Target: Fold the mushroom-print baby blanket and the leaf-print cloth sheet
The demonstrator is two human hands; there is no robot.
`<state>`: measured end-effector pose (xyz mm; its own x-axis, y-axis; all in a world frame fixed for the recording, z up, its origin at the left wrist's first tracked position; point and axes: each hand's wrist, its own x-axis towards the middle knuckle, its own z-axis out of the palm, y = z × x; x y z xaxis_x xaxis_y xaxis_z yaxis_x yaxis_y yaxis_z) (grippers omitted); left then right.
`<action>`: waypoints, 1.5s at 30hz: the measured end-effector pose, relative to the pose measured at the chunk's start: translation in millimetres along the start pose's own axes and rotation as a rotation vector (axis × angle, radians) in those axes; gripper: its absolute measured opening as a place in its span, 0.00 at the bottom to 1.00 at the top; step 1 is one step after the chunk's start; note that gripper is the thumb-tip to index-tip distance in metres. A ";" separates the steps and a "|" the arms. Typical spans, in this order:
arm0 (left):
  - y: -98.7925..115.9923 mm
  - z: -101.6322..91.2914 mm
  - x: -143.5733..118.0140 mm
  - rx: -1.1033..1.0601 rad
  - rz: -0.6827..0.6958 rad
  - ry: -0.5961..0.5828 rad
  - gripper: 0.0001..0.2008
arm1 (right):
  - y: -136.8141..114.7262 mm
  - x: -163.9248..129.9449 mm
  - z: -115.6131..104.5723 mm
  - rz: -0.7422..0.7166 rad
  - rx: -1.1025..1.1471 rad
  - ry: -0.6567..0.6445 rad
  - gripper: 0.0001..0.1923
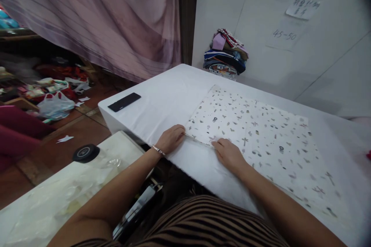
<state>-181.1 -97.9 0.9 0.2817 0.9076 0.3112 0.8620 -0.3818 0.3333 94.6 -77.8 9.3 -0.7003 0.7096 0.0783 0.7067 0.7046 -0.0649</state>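
Two hands rest on the near edge of a patterned cloth [255, 135], centre frame, spread flat on the white bench [162, 104]. Left hand [171, 138] and right hand [228, 154] pinch that edge, fingers curled. Cloth lies smooth, unfolded; folding judged not begun.

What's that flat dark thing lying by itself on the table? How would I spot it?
Start at the white table and follow it to its far left corner, near the mauve curtain. The black slab lies there alone, well away from both hands. It looks like a phone. It is the only dark, plain, hard-edged item; the patterned cloth nearby is pale and speckled.
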 end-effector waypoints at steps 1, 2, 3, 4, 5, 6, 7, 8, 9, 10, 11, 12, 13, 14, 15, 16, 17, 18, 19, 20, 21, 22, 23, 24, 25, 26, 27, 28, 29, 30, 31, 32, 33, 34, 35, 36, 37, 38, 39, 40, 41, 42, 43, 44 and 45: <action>0.2 0.8 1.0 -0.003 -0.035 -0.002 0.05 | -0.6 0.2 -1.0 0.000 -0.006 -0.008 0.15; 0.4 1.9 2.4 0.000 -0.076 -0.006 0.05 | -1.2 0.4 -2.0 0.000 -0.013 -0.014 0.15; 0.5 3.1 3.8 0.007 -0.118 -0.011 0.06 | -1.7 0.6 -3.0 0.001 -0.020 -0.018 0.15; 0.5 4.4 5.1 0.017 -0.155 -0.016 0.08 | -2.2 0.9 -3.8 0.002 -0.028 -0.021 0.15; 0.3 5.7 6.3 0.029 -0.181 -0.018 0.09 | -2.5 1.1 -4.2 0.005 -0.036 -0.026 0.15; -0.1 7.1 7.3 0.041 -0.191 -0.017 0.10 | -2.7 1.3 -4.1 0.008 -0.044 -0.031 0.15; -0.6 8.4 8.1 0.052 -0.185 -0.016 0.09 | -2.9 1.4 -3.5 0.010 -0.051 -0.033 0.15; -1.3 9.6 8.7 0.065 -0.172 -0.013 0.08 | -2.9 1.3 -2.2 0.008 -0.055 -0.033 0.14; -1.9 10.6 9.2 0.074 -0.161 -0.010 0.07 | -3.0 1.0 -0.3 0.004 -0.056 -0.026 0.14; -2.5 11.4 9.6 0.078 -0.155 -0.006 0.06 | -3.1 0.6 2.3 0.002 -0.057 -0.012 0.15; -2.9 11.9 10.0 0.076 -0.158 -0.001 0.05 | -3.3 0.1 5.3 0.003 -0.059 0.007 0.15; -3.2 12.1 10.4 0.070 -0.170 0.006 0.05 | -3.6 -0.5 8.6 0.008 -0.065 0.029 0.15; -3.3 12.1 10.9 0.064 -0.188 0.011 0.05 | -3.8 -1.0 12.1 0.014 -0.077 0.049 0.15; -3.2 11.8 11.4 0.062 -0.203 0.013 0.06 | -3.9 -1.5 15.5 0.021 -0.093 0.062 0.15; -2.9 11.3 12.0 0.067 -0.213 0.012 0.06 | -4.0 -1.8 18.8 0.022 -0.111 0.069 0.15; -2.5 10.7 12.6 0.079 -0.217 0.012 0.05 | -3.8 -1.9 21.7 0.016 -0.123 0.070 0.15; -2.1 9.9 13.2 0.096 -0.219 0.012 0.05 | -3.5 -1.9 24.1 0.005 -0.127 0.067 0.15; -1.7 9.0 13.8 0.112 -0.217 0.013 0.05 | -3.1 -1.7 26.2 -0.004 -0.123 0.064 0.15; -1.5 8.0 14.3 0.127 -0.212 0.014 0.05 | -2.7 -1.5 27.6 -0.012 -0.114 0.064 0.16; -1.7 7.0 14.8 0.140 -0.204 0.010 0.06 | -2.4 -1.4 28.5 -0.019 -0.106 0.063 0.16; -2.2 6.1 15.2 0.149 -0.194 0.001 0.06 | -2.3 -1.2 28.7 -0.025 -0.104 0.062 0.17; -3.1 5.2 15.5 0.152 -0.186 -0.013 0.06 | -2.3 -1.1 28.4 -0.029 -0.109 0.057 0.17; -4.3 4.3 15.8 0.148 -0.182 -0.028 0.06 | -2.6 -1.0 27.5 -0.035 -0.120 0.049 0.18; -5.7 3.4 16.1 0.138 -0.183 -0.043 0.06 | -3.0 -1.0 26.2 -0.043 -0.132 0.037 0.19; -7.2 2.6 16.1 0.120 -0.187 -0.054 0.07 | -3.4 -1.1 24.5 -0.050 -0.141 0.024 0.20; -8.6 1.7 16.0 0.095 -0.192 -0.061 0.07 | -3.8 -1.2 22.9 -0.055 -0.146 0.013 0.20; -9.6 0.9 15.5 0.065 -0.194 -0.063 0.08 | -4.2 -1.4 21.3 -0.059 -0.147 0.005 0.20; -10.3 0.2 14.6 0.037 -0.190 -0.058 0.09 | -4.4 -1.5 19.9 -0.063 -0.145 0.001 0.20; -10.3 -0.4 13.3 0.015 -0.177 -0.047 0.10 | -4.5 -1.6 18.9 -0.067 -0.141 0.000 0.20; -9.7 -0.8 11.7 0.004 -0.156 -0.026 0.11 | -4.6 -1.5 18.3 -0.070 -0.136 0.002 0.19; -8.5 -0.8 10.0 0.007 -0.129 0.006 0.12 | -4.7 -1.1 18.0 -0.071 -0.128 0.007 0.19; -6.7 -0.5 8.2 0.022 -0.095 0.043 0.13 | -5.0 -0.5 18.1 -0.074 -0.120 0.012 0.19; -4.6 0.3 6.5 0.044 -0.053 0.077 0.13 | -5.7 0.5 18.4 -0.077 -0.112 0.016 0.18; -2.3 1.5 5.2 0.068 -0.003 0.095 0.14 | -6.7 1.8 18.7 -0.082 -0.105 0.020 0.17; -0.2 2.9 4.3 0.090 0.050 0.092 0.14 | -8.0 3.2 19.1 -0.086 -0.103 0.023 0.16; 1.6 4.5 3.8 0.111 0.097 0.071 0.14 | -9.5 4.5 19.4 -0.090 -0.102 0.025 0.15; 2.7 6.1 3.9 0.129 0.134 0.037 0.14 | -10.9 5.6 19.4 -0.093 -0.101 0.026 0.15; 3.1 7.4 4.4 0.147 0.153 -0.003 0.13 | -12.0 6.1 18.9 -0.091 -0.096 0.028 0.15; 2.7 8.4 5.5 0.161 0.150 -0.026 0.13 | -12.5 5.6 18.0 -0.086 -0.086 0.031 0.15; 1.7 8.9 6.9 0.172 0.137 -0.044 0.13 | -12.2 3.9 16.5 -0.078 -0.068 0.037 0.15; 0.3 9.1 8.6 0.178 0.127 -0.060 0.13 | -11.1 0.7 14.5 -0.070 -0.044 0.044 0.15; -1.2 8.8 10.4 0.180 0.124 -0.066 0.13 | -9.3 -4.0 12.2 -0.062 -0.014 0.053 0.15; -2.5 8.4 12.0 0.183 0.121 -0.068 0.14 | -7.0 -10.2 9.8 -0.056 0.019 0.063 0.16; -3.4 7.8 13.4 0.184 0.115 -0.069 0.14 | -4.5 -17.6 7.3 -0.053 0.053 0.071 0.16; -3.9 7.2 14.5 0.184 0.105 -0.071 0.14 | -1.8 -25.8 5.1 -0.052 0.086 0.073 0.17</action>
<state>-177.3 -82.0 -2.3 0.3972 0.8771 0.2700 0.8870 -0.4424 0.1325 110.8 -97.3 2.3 -0.7243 0.6717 0.1559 0.6562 0.7409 -0.1435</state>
